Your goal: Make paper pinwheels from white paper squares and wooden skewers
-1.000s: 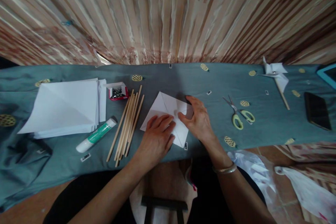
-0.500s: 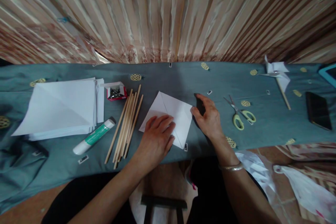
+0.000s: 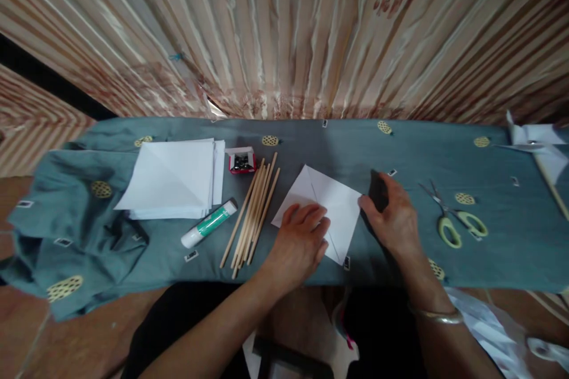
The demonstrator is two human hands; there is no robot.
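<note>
A square sheet of white paper, creased along a diagonal, lies on the cloth in front of me, turned like a diamond. My left hand rests on its left half, fingers stretched out and palm down. At the sheet's right corner is the thumb of my right hand; the other fingers are spread away from it, above the cloth. Left of the sheet lie several thin wooden sticks. A pair of scissors with light green handles lies to the right of my right hand.
On the left are a stack of white paper, a glue stick and a small red box of dark metal pieces. A paper pinwheel on a stick lies at the far right. A curtain hangs behind the table.
My view has swung left, so everything on the table appears farther right. Both hands keep about the same places at the paper.
</note>
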